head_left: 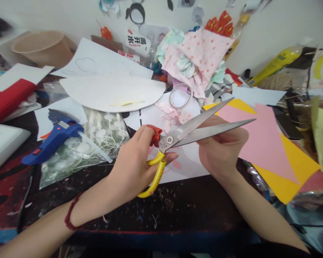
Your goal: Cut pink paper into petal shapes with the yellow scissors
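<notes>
My left hand is closed on a pair of scissors with long metal blades and yellow handles. The blades are spread apart and point to the right. A small folded red piece sticks out at my left fingertips beside the pivot; its kind is unclear. My right hand is curled just behind the blades, its fingertips partly covered by them. Whatever it may pinch is hidden. Under both hands lies white paper with pink marks. A roll of tape rests beyond the blades.
At left are a blue glue gun and a plastic bag of white string-like pieces. A white rounded board lies behind. Pink paper and yellow paper overlap at right. Crumpled dotted fabric or paper stands at the back.
</notes>
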The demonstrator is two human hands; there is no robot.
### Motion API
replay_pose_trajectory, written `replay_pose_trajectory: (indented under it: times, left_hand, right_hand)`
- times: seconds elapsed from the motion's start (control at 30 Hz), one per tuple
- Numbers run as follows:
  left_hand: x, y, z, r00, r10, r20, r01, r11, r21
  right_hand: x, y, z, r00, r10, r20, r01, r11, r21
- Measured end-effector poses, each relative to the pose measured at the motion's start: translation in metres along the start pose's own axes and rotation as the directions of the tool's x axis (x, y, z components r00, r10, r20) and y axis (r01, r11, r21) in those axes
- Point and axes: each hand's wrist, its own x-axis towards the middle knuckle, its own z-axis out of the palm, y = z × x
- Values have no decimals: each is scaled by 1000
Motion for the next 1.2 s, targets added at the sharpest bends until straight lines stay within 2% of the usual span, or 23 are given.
replay_pose_trajectory:
  times: [0.13,0.27,0.37,0.6,0.77,0.93,1.2]
  left_hand:
    - [0,1,-1,1000,-6,3,6,1000,10]
    - [-1,-1,-1,1000,-18,12,18,1000,13]
    - [-2,-2,-1,999,-32,22,32,999,20]
    - [-4,-3,-3,1000,-10,15,9,996,90]
    - [-5,-3,-2,1000,1,14,-3,996,93]
    - [-5,-3,-1,1000,3,12,-4,994,107]
    - [-5,-5,-2,999,45,-12,-42,987,156]
  right_hand:
    - [1,-3,-1,1000,29,5,-29,999,-20]
    - [2,0,-1,998,-55,-10,55,998,24]
    - [4,2,-2,995,-97,-1,97,995,-4]
    - [10,2,-6,967,-251,32,252,968,-13]
    - [12,3,-9,956,-289,47,291,956,-38]
    - [14,6,-8,945,-328,12,328,945,-3]
    - [14,3,-11,946,-321,35,323,944,-72]
